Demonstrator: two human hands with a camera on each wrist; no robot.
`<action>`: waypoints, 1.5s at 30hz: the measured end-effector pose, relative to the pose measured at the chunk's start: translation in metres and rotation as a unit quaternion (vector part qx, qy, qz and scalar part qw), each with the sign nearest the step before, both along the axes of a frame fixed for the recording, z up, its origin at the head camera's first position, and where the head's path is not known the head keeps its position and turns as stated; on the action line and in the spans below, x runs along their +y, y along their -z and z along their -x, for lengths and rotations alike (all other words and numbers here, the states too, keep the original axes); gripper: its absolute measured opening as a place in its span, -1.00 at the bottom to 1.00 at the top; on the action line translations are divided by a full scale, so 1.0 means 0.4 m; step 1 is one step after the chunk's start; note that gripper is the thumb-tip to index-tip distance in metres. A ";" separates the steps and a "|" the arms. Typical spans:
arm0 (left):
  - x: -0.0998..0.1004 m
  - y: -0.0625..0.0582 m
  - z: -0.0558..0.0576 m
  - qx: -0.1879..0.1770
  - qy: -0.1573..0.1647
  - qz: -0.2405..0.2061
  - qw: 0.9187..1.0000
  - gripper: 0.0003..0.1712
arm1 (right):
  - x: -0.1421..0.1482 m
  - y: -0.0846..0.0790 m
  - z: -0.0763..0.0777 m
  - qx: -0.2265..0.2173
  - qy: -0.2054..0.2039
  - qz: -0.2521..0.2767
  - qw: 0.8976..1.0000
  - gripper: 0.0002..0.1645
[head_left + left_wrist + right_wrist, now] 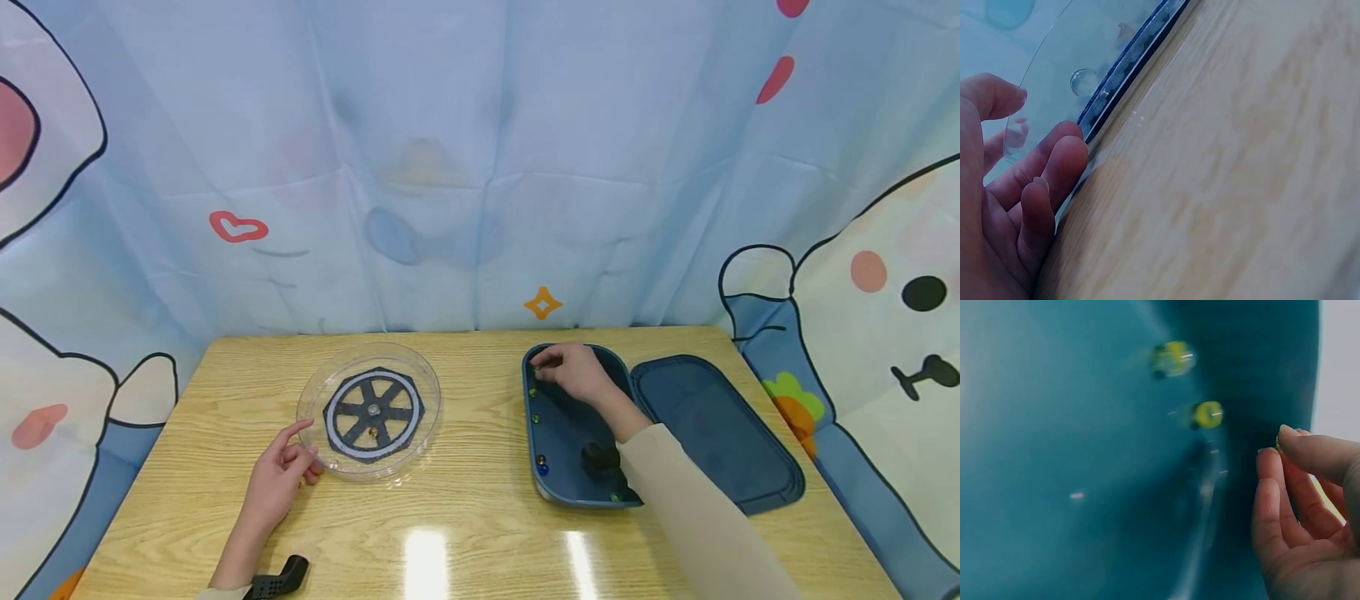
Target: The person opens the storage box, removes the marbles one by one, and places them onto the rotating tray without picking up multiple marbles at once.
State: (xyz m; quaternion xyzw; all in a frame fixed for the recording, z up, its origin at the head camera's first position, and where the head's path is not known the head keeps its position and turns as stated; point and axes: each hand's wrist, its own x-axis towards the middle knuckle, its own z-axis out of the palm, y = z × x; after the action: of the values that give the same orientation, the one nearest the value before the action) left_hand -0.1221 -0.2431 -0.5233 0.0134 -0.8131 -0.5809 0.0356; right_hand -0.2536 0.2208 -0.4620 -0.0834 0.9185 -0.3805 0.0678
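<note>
My left hand [276, 479] holds the near left rim of a round clear plastic dish [429, 375], its fingers about the edge. Inside the dish lies a dark hexagonal piece with a pale ring and spokes [345, 409]. An amber marble [372, 432] sits on it, and a clear round knob or ball [1084, 82] shows through the wall. Over the far left corner of a blue box [570, 433], my right hand [576, 372] pinches a small greenish marble [1278, 442] between thumb and fingertips. Two yellow-green marbles [1209, 415] lie nearby on the box floor.
More marbles lie along the box's left side, among them a blue one [543, 470]; a green one [616, 497] is near the front. A blue lid [712, 425] lies right of the box. Behind the wooden table [480, 517] hangs a patterned curtain [450, 167].
</note>
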 end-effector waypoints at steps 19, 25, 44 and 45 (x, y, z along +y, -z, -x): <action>-0.006 0.001 -0.004 0.006 -0.003 -0.001 1.000 -0.50 | -0.189 -0.135 -0.065 0.027 -0.077 0.097 0.992 -0.75; -0.006 0.001 -0.005 0.008 -0.002 -0.001 1.000 -0.50 | -0.292 -0.120 -0.090 0.038 -0.131 0.101 0.986 -0.77; -0.002 0.007 0.002 0.010 0.002 -0.002 1.000 -0.49 | -0.456 -0.031 -0.139 -0.024 -0.200 0.111 0.973 -0.83; -0.002 0.006 0.001 0.012 0.003 0.001 1.000 -0.49 | -0.457 -0.030 -0.141 -0.025 -0.200 0.109 0.973 -0.83</action>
State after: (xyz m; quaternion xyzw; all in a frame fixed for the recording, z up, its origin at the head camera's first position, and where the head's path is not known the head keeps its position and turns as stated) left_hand -0.1225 -0.2439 -0.5258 0.0044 -0.8131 -0.5805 0.0434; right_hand -0.1973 0.0381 -0.4499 -0.2631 0.8343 -0.4585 0.1563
